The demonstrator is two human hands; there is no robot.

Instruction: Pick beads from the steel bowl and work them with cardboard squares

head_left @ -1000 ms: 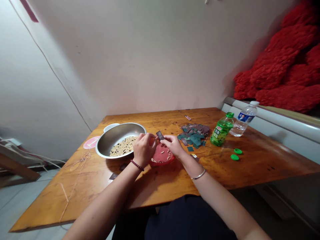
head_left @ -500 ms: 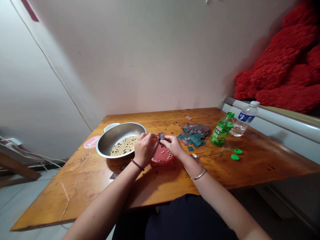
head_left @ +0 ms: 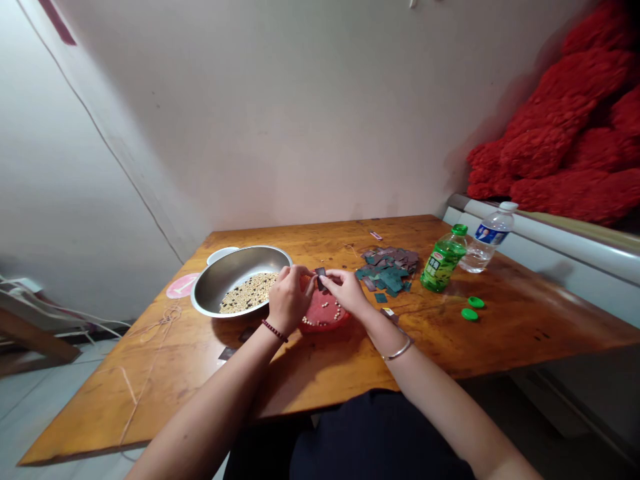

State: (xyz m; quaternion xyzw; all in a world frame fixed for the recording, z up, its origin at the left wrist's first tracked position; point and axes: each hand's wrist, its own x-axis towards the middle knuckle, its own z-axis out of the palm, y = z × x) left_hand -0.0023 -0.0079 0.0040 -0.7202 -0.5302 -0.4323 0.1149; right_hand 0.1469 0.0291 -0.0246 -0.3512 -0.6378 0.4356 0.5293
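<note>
Fingers of the left hand [head_left: 289, 293] pinch by a dark square [head_left: 321, 278], though I can't tell if they grip it, and the right hand [head_left: 346, 292] holds it over the red dish [head_left: 323, 313], which the hands partly hide. This square may not be done, and lots seem left: beads [head_left: 245, 293] in the bowl [head_left: 213, 280], more squares [head_left: 227, 353] by the left arm, and a big pile [head_left: 389, 268] on the desk [head_left: 170, 373]. Right of that, the green bottle [head_left: 440, 267] and clear bottle [head_left: 491, 235] stand out of the way.
</note>
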